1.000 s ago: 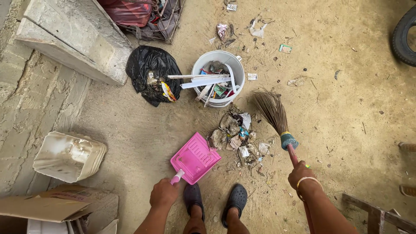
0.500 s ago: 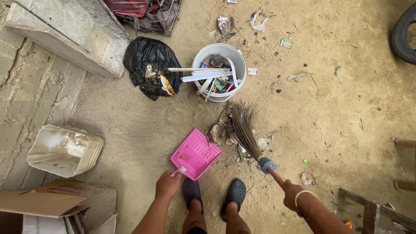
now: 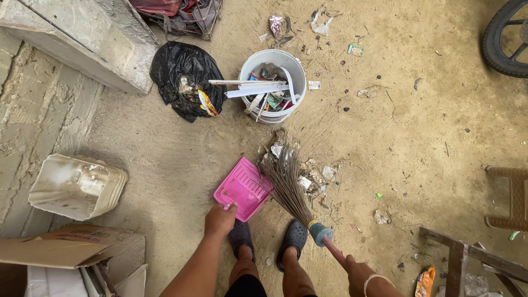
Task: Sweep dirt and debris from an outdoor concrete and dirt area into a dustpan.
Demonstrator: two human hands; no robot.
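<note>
You're standing on a dusty dirt floor (image 3: 165, 154), and your left hand (image 3: 219, 219) is keeping its grip clamped on the handle of a pink dustpan (image 3: 243, 188), which is lying flat on the ground just ahead of your dark clogs (image 3: 268, 240). Your right hand (image 3: 358, 272) is wrapping its grip tight around the reddish handle of a straw broom (image 3: 289, 187). The broom is leaning from lower right up to the left, and its bristles are brushing the right edge of the dustpan. A small heap of scraps and paper litter (image 3: 313, 176) is sitting just beside the bristles, on their right.

Further up, a white bucket (image 3: 273, 85) is overflowing with white strips and wrappers, and a black trash bag (image 3: 186, 80) is slumping right beside it on the left. A dirty white plastic tub (image 3: 77, 186) is lying on its side well off to the left, near a concrete slab (image 3: 88, 38) and some cardboard (image 3: 60, 250). A tyre (image 3: 506, 38) is poking in at the top right corner.
</note>
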